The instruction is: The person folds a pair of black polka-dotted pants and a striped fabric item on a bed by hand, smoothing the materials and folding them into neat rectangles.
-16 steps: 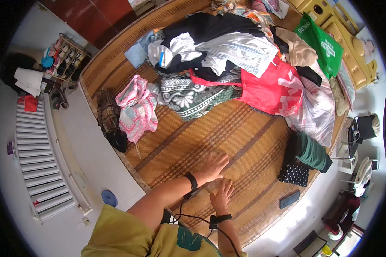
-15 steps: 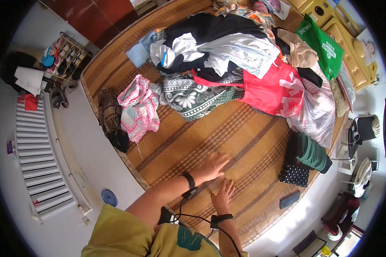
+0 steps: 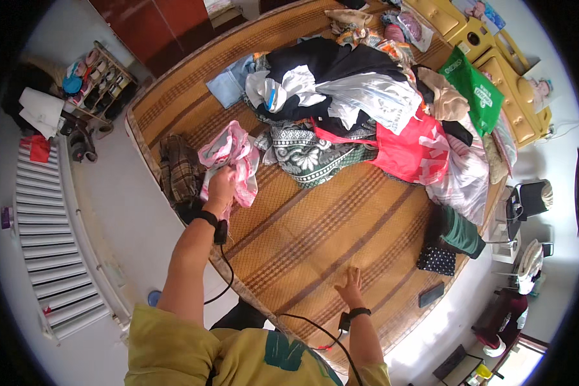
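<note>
1. The left hand [image 3: 222, 185] lay on a crumpled pink-and-white cloth [image 3: 243, 164], its fingers running in among the folds; whether they had closed on the fabric, I could not tell.
2. The left arm stretched forward and leftward, a black band [image 3: 206, 218] round its wrist. The right hand [image 3: 350, 288] held nothing, its fingers parted and pointing forward over a woven tan-and-brown mat [image 3: 302, 238] (touching it or just above, I could not say).
3. The pink-and-white cloth sat near the mat's left edge, between a brown plaid cloth [image 3: 181, 168] and a green-and-white patterned cloth [image 3: 318, 153]. A red cloth with pale print [image 3: 418, 151] lay further right.
4. Beyond the heap's right side stood a glossy green plastic bag [image 3: 473, 90], its contents out of sight. A clear plastic bag [image 3: 424, 33] at the far end showed something pinkish inside. On the floor, a slatted shoe rack [image 3: 112, 83] held several pairs of shoes.
5. The left fingertips were buried, and a dark bundle [image 3: 241, 316] below the mat's near edge was hard to make out.
</note>
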{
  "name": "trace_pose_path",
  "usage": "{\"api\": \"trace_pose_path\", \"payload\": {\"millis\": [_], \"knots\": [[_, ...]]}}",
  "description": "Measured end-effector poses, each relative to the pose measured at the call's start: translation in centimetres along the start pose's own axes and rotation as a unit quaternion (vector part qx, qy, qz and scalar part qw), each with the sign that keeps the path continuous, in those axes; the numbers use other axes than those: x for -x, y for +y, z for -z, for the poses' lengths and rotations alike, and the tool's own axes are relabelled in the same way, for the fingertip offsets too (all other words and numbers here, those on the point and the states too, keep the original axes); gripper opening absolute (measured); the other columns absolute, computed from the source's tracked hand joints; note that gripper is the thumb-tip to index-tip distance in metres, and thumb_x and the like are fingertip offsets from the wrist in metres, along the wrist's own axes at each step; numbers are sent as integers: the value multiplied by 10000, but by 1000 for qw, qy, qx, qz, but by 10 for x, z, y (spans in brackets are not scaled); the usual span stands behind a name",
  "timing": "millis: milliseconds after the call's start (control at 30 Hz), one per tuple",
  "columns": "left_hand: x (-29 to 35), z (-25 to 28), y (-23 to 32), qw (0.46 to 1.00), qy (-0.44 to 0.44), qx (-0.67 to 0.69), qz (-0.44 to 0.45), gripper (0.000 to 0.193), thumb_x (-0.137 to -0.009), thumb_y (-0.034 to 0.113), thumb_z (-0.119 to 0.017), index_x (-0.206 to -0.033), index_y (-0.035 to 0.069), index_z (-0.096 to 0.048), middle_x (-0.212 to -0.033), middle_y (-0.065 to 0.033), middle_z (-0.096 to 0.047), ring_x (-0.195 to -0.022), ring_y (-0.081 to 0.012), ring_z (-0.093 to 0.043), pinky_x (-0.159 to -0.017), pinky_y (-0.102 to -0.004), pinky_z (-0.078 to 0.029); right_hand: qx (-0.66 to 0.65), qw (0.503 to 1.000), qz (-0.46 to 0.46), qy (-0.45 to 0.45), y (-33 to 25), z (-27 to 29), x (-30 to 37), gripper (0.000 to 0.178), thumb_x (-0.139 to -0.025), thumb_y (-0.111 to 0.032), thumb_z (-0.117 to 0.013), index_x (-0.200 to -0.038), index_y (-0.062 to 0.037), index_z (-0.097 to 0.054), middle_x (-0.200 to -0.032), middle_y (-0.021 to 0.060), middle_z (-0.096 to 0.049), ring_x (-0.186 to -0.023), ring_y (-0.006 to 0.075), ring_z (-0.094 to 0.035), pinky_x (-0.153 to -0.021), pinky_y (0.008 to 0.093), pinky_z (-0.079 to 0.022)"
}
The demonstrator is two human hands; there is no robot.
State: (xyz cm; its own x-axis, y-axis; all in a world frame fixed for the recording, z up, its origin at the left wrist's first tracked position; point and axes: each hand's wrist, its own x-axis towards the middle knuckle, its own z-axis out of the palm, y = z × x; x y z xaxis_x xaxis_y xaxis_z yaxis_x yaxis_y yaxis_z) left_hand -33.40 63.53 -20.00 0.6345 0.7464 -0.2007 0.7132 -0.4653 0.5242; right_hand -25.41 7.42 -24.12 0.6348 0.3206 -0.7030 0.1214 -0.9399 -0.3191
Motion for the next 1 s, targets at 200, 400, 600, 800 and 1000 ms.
{"api": "trace_pose_path", "payload": {"millis": [200,400,600,800,1000], "knots": [[108,80,50,861,-224,451,-74,508,-858,91,-560,-1357,-1,-563,-1151,-37,-667,-1002,-175,-622,-895,-355,-496,-428,895,126,-21,-103,60,53,582,-970,-312,-690,-1408,28,-513,-1273,147,-655,-1145,243,-647,-956,344,-527],[227,106,137,799,-212,295,-479,304,-909,107,-642,-1179,-28,-606,-1106,-152,-688,-1030,-251,-657,-961,-392,-503,-604,776,173,-57,-191,106,180,799,-1002,-634,-461,-1473,11,-446,-1433,181,-556,-1325,295,-519,-1108,427,-390],[333,106,191,809,-343,53,-474,523,-882,218,-746,-1341,51,-559,-1239,-201,-626,-1129,-414,-617,-931,-444,-535,-430,877,214,17,-186,91,255,429,-952,-344,-713,-1179,17,-679,-1063,63,-701,-981,157,-631,-875,343,-521],[361,119,214,780,-288,218,-511,485,-924,208,-713,-1378,98,-582,-1313,-163,-647,-1170,-334,-652,-935,-403,-549,-714,665,159,151,-148,82,290,277,-985,-92,-560,-1205,53,-644,-1071,108,-720,-925,185,-700,-825,307,-568],[365,117,208,819,-271,222,-455,281,-953,87,-598,-1232,91,-635,-924,-202,-718,-784,-389,-705,-632,-451,-520,-795,522,241,191,-133,127,320,268,-1006,-107,-505,-1203,16,-639,-1143,123,-701,-988,218,-690,-894,352,-567]]}}
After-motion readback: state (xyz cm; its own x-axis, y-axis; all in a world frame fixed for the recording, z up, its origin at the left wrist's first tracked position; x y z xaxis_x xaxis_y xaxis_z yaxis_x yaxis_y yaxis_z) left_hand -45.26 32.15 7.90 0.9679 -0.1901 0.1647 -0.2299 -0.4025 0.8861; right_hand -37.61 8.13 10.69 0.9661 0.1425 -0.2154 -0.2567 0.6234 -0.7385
